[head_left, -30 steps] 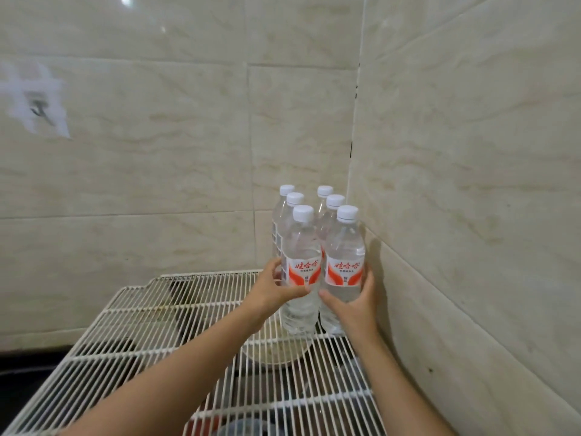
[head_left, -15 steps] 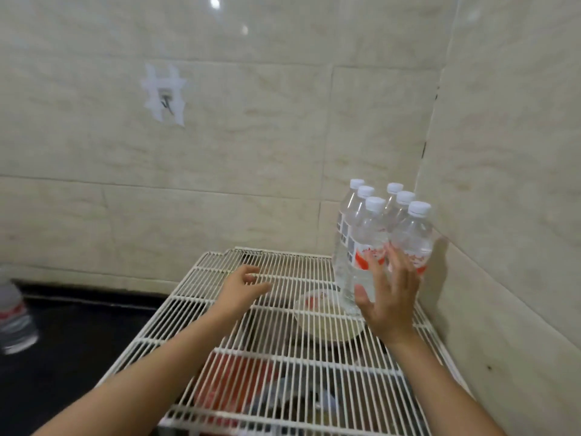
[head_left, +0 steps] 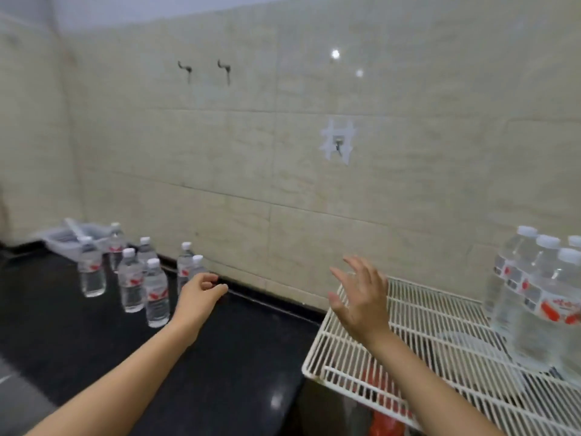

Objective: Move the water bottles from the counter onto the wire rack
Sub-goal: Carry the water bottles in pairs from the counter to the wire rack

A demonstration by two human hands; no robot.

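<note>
between counter bottles and wire rack edge, both empty grips spread: left hand, right hand

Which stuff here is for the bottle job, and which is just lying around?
For the job:
- bottles on the counter
- bottles on the rack
- rack
- counter
- left hand
- right hand

Lying about:
- white tray
- wall hooks
- taped hook

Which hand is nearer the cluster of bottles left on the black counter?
Left. The left hand hangs open beside the counter bottles, nearly touching the rightmost. The right hand hovers open over the wire rack edge, well away.
</note>
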